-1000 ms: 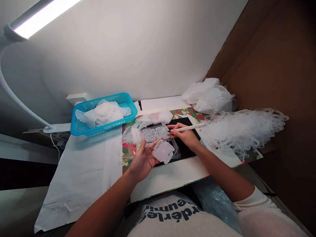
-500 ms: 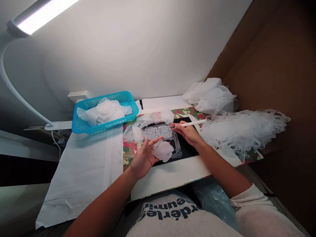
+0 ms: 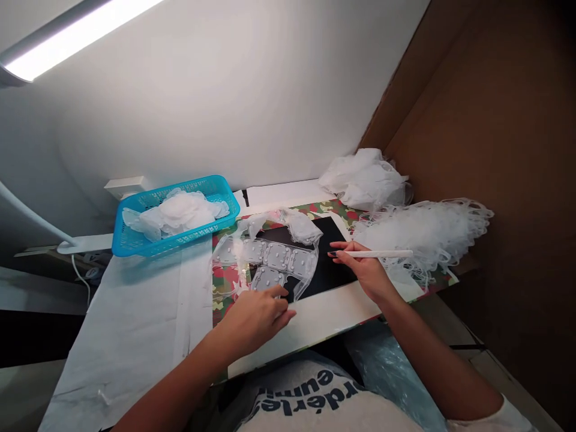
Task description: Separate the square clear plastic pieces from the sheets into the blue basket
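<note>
A translucent embroidered sheet [image 3: 278, 256] with a row of grey dotted panels lies crumpled at its edges over a black board [image 3: 335, 240]. My left hand [image 3: 258, 315] is palm down at the sheet's near edge, beside a lower dotted panel [image 3: 266, 279]. Its fingers bend over the edge, with the thumb held apart, and nothing shows in its grasp. Right of the sheet, my right hand [image 3: 362, 270] grips a slim white pen-like tool [image 3: 384, 254]. The tool's dark tip points left, apart from the sheet.
A blue basket [image 3: 175, 240] with white translucent pieces [image 3: 182, 210] stands at the back left. To the right lie a stringy white heap [image 3: 427, 231] and a white sheer bundle [image 3: 366, 177]. A brown panel [image 3: 472, 120] borders the right side, and a lamp [image 3: 85, 36] hangs at upper left.
My left hand has turned from palm up, supporting a translucent piece, to palm down nearer me. My right hand has drawn the tool away from the sheet. The view has shifted slightly.
</note>
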A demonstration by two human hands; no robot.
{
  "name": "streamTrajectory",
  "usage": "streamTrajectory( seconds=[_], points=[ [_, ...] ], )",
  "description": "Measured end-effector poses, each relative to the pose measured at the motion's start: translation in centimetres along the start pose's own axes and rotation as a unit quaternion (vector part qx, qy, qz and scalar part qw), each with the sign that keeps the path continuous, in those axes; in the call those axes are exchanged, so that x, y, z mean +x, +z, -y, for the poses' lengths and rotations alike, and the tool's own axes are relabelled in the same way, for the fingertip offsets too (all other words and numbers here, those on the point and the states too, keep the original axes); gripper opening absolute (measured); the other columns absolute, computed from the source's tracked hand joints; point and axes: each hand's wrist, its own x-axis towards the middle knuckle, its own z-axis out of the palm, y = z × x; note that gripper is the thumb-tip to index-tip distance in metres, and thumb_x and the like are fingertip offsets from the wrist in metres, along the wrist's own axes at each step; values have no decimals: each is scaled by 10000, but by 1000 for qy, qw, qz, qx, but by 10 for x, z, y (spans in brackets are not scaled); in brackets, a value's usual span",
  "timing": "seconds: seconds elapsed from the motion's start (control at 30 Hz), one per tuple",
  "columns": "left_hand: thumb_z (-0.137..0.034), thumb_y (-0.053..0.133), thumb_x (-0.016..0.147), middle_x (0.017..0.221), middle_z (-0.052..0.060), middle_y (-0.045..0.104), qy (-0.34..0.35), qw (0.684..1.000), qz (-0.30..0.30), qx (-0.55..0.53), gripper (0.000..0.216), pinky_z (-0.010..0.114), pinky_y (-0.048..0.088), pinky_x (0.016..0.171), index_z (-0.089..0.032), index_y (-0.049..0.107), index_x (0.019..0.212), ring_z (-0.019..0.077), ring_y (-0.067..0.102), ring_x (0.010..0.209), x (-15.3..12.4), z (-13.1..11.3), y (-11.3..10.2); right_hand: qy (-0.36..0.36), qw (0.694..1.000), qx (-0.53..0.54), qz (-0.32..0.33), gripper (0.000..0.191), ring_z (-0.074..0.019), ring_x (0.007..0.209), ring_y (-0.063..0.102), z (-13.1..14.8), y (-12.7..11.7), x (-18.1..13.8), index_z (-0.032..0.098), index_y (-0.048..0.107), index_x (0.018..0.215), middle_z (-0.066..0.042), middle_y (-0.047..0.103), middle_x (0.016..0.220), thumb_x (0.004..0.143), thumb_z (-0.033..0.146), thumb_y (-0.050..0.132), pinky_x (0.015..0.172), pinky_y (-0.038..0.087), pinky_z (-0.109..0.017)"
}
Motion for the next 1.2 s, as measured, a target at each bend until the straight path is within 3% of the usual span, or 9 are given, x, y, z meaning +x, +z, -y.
streamTrajectory(
  seconds=[0.07, 0.2, 0.47, 0.67, 0.83, 0.97, 1.07, 1.13, 1.2],
  points=[
    [-481, 533, 898, 1122, 129, 663, -26, 998, -48, 32, 318, 389, 438, 785, -248, 742, 955, 255, 634, 763, 9, -3, 6, -57, 993, -85, 57, 229, -198, 939, 670, 3, 10, 2, 201, 590, 742, -59, 677, 1118, 846, 387, 675, 875, 533, -373],
    [-446, 525, 901, 1441, 167, 477, -70, 992, -87, 65, 439, 494, 407, 863, -279, 606, 1299, 353, 638, 927, 21, 3, 35, -161, 947, -222, 168, 195, -227, 943, 641, 0, 30, 7, 210, 580, 716, -72, 689, 1006, 872, 319, 623, 831, 509, -388],
    [-477, 531, 890, 1545, 119, 365, -92, 989, -101, -52, 463, 557, 351, 948, -310, 593, 1318, 397, 616, 1019, 13, 14, 52, -214, 915, -270, 210, 171, -242, 971, 629, -18, 27, 7, 217, 589, 737, -94, 682, 1058, 882, 304, 612, 827, 497, -395],
    [-481, 469, 919, 1540, 127, 368, -103, 991, -82, 13, 476, 550, 378, 913, -311, 567, 1352, 382, 638, 948, 15, 16, 53, -243, 900, -298, 206, 143, -241, 950, 623, -20, 31, 10, 219, 571, 738, -89, 691, 1021, 874, 247, 606, 841, 490, -409],
    [-513, 475, 908, 1561, 125, 328, -97, 992, -85, 13, 493, 518, 411, 895, -319, 556, 1354, 357, 638, 949, 13, 19, 56, -244, 874, -333, 255, 132, -241, 1064, 606, -21, 26, 9, 227, 577, 765, -81, 681, 1113, 891, 194, 553, 891, 499, -410],
    [-487, 509, 895, 1572, 141, 303, -105, 990, -75, 65, 500, 522, 446, 833, -304, 558, 1357, 343, 654, 867, 13, 20, 55, -301, 844, -364, 255, 130, -269, 1118, 607, -27, 31, 5, 232, 642, 880, -103, 688, 1178, 928, 229, 522, 961, 471, -469],
    [-441, 513, 898, 1570, 162, 294, -107, 984, -67, 129, 490, 491, 483, 737, -291, 558, 1362, 314, 672, 763, 14, 16, 52, -299, 873, -341, 180, 146, -256, 1048, 651, -24, 27, 13, 235, 663, 937, -92, 715, 1130, 932, 246, 517, 929, 491, -439],
    [-401, 513, 905, 1577, 157, 276, -114, 974, -47, 188, 492, 463, 500, 683, -302, 530, 1386, 300, 683, 733, 15, 11, 50, -260, 920, -293, 10, 118, -232, 937, 675, -19, 14, 27, 231, 654, 880, -69, 738, 1015, 911, 291, 557, 863, 518, -391],
    [-371, 515, 910, 1591, 141, 241, -128, 957, -13, 261, 515, 443, 515, 645, -316, 482, 1421, 298, 695, 738, 16, 5, 48, -204, 937, -214, -188, 178, -216, 827, 673, -16, -6, 43, 218, 606, 749, -37, 731, 828, 845, 363, 647, 781, 536, -355]
  ],
)
